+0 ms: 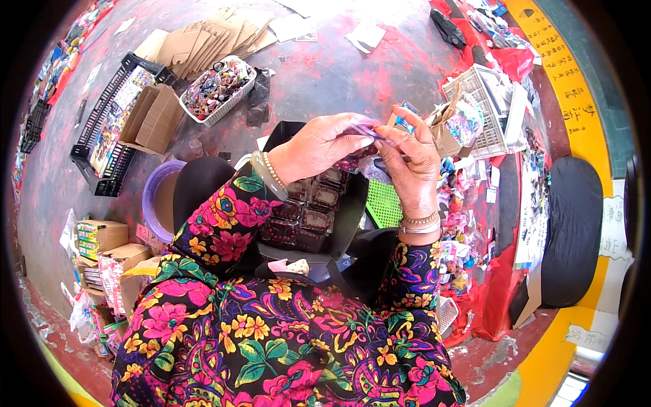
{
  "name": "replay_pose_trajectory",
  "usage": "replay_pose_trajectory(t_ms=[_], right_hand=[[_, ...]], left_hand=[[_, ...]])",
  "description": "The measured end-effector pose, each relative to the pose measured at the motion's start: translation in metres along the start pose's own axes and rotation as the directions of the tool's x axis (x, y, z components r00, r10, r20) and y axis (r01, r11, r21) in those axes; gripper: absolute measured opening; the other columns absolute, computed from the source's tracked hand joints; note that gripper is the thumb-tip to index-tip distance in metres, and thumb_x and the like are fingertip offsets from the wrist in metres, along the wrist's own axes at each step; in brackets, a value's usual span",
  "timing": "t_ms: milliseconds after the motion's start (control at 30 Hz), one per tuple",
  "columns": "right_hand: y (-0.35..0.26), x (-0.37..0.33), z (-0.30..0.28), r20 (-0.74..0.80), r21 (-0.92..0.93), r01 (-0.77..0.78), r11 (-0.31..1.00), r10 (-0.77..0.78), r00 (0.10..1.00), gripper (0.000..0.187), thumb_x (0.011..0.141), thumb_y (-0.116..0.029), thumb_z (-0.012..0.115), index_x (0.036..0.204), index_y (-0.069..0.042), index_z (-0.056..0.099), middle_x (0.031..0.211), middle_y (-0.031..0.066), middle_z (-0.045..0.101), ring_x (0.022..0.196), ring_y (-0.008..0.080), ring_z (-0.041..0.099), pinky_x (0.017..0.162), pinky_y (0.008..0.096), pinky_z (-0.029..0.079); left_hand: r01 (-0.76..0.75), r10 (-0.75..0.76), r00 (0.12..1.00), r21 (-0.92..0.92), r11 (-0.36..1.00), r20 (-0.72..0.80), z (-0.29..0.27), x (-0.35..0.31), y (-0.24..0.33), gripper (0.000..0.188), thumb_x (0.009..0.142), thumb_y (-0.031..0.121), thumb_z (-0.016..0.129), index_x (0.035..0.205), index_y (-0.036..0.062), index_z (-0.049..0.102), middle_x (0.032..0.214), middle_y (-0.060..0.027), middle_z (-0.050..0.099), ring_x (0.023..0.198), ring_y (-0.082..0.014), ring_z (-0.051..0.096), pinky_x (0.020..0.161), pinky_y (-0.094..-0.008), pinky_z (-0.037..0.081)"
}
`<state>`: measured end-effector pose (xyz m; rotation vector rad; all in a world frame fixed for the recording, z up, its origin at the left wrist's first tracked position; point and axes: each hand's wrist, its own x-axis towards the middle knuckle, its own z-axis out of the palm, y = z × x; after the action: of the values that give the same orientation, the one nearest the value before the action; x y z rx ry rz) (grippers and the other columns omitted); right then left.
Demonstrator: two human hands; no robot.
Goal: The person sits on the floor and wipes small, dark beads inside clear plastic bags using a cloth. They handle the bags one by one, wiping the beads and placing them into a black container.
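Noting from the left: small cartons (103,235) stacked near, a black crate (114,169) farther off, an open cardboard box (161,121) against it, a purple basin (150,203) nearer. Flattened cardboard (207,42) lies far on the floor (319,74); on its near side, a white basket (234,106) heaped with small mixed pieces.

Centre: left hand (319,148) pinching a thin purple piece (362,125) between thumb and fingers. Right hand (412,157) has thumb and forefinger closed at the right end of the same piece, other fingers raised. Piece is up off everything, above the far end of dark packs (315,221) set in rows near the lap. A greyish-purple bundle (375,169) sits just under the right hand; cannot tell whether held or resting.

Right: green mesh basket (385,203) near, white crate (489,129) farther, small packaged goods (458,227) spread beside red cloth (498,292).

Progress, my reading: handwork on this piece under way, not yet finished; setting it down remains. Rows look largely filled, but finished count and remainder unclear.
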<state>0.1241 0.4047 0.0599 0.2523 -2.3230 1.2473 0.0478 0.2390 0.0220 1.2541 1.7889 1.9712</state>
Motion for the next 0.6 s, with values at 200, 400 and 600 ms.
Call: replay_pose_trajectory(t_ms=[200,400,600], right_hand=[[-0.007,-0.001,0.0,0.006,0.166,-0.179,0.97,0.181,0.984,0.031,0.069,0.009,0.069,0.096,-0.007,0.067,0.114,0.0068,0.054,0.06,0.0015,0.047,0.057,0.0172,0.044],[0.001,-0.002,-0.006,0.077,0.157,-0.177,0.972,0.167,0.983,0.03,0.069,0.008,0.07,0.095,-0.007,0.068,0.111,0.0049,0.055,0.061,0.0018,0.048,0.058,0.0172,0.044],[0.006,-0.002,-0.009,0.118,0.082,-0.118,0.99,0.108,0.987,0.028,0.068,0.004,0.072,0.093,-0.008,0.068,0.11,0.006,0.057,0.067,0.0056,0.052,0.059,0.0203,0.045]], left_hand=[[0.081,-0.081,0.997,0.033,0.996,-0.004,-0.004,0.002,0.004,0.025,0.09,0.006,0.055,0.114,-0.0005,0.055,0.102,-0.0069,0.061,0.09,-0.0117,0.057,0.079,-0.0258,0.048],[0.03,-0.031,1.0,0.059,0.998,0.005,-0.002,-0.002,0.0,0.026,0.089,0.006,0.057,0.114,-0.0007,0.056,0.102,-0.0079,0.062,0.091,-0.0121,0.057,0.08,-0.0263,0.047],[0.039,-0.039,0.999,0.015,0.999,0.009,0.0,-0.002,-0.004,0.026,0.089,0.007,0.057,0.113,-0.001,0.056,0.103,-0.0086,0.062,0.092,-0.0129,0.057,0.081,-0.0265,0.047]])
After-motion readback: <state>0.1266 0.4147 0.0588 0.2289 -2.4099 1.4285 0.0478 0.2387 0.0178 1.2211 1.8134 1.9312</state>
